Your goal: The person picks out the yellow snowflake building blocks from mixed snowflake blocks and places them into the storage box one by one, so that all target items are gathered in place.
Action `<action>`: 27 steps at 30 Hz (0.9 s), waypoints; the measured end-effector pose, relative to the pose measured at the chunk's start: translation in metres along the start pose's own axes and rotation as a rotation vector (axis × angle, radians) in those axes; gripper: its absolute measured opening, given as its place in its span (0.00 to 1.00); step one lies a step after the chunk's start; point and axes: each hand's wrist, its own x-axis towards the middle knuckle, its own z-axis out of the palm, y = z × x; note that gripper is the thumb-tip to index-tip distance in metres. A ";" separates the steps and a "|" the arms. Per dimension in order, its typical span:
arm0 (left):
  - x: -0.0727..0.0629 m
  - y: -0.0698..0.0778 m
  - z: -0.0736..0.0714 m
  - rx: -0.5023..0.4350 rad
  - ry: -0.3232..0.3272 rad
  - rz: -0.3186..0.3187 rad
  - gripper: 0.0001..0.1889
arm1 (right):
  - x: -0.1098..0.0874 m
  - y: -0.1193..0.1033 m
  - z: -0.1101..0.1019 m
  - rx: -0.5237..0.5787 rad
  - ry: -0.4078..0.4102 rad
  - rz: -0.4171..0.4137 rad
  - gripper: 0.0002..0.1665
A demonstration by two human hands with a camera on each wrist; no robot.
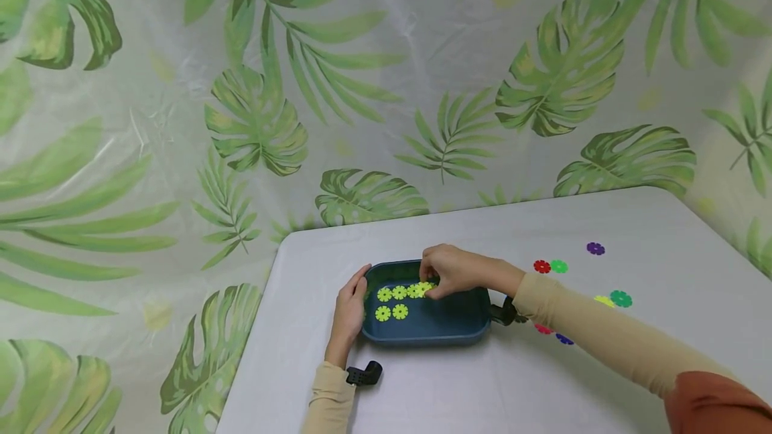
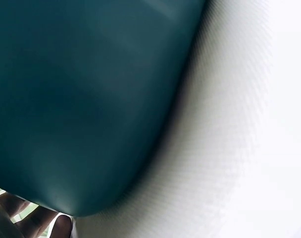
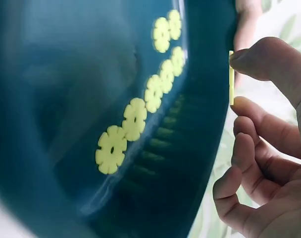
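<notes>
A dark blue rectangular tray (image 1: 428,340) with rounded corners stands on the table. Several yellow-green flower-shaped discs (image 3: 111,149) lie inside it, most in a row along the far wall, with a pair (image 1: 391,313) nearer the front. My left hand (image 1: 348,307) grips the tray's left end, thumb at the rim; in the left wrist view only some fingertips (image 2: 61,227) show past the tray's edge. Over the tray, my right hand (image 1: 454,269) pinches another yellow disc (image 3: 231,79) between thumb and index finger, seen edge-on in the right wrist view. The other right fingers are curled.
On the white table (image 1: 458,387), right of the tray, lie loose discs: purple (image 1: 596,248), red (image 1: 542,266), green (image 1: 559,266), teal (image 1: 620,298), yellow (image 1: 604,301) and blue (image 1: 565,339). My right forearm partly covers that area. A leaf-patterned curtain (image 1: 362,119) hangs behind.
</notes>
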 end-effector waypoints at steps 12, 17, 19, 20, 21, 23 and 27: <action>0.000 -0.001 0.001 0.004 0.007 0.003 0.22 | 0.018 -0.002 0.008 0.009 -0.095 -0.017 0.15; 0.000 0.000 0.001 0.005 0.001 -0.006 0.22 | 0.022 0.002 0.015 -0.007 -0.149 -0.012 0.14; 0.000 0.000 0.001 0.006 0.005 -0.010 0.22 | 0.024 0.002 0.017 -0.018 -0.171 -0.005 0.13; 0.000 0.000 0.001 0.007 0.008 -0.011 0.22 | 0.025 0.002 0.018 -0.023 -0.182 -0.001 0.13; 0.001 0.000 0.001 0.008 0.010 -0.011 0.22 | 0.026 0.002 0.019 -0.031 -0.194 0.001 0.13; 0.001 0.000 0.001 0.009 0.010 -0.010 0.22 | 0.028 0.003 0.020 -0.043 -0.213 0.002 0.13; 0.001 0.000 0.000 0.008 0.009 -0.013 0.22 | 0.031 0.004 0.022 -0.069 -0.244 -0.010 0.12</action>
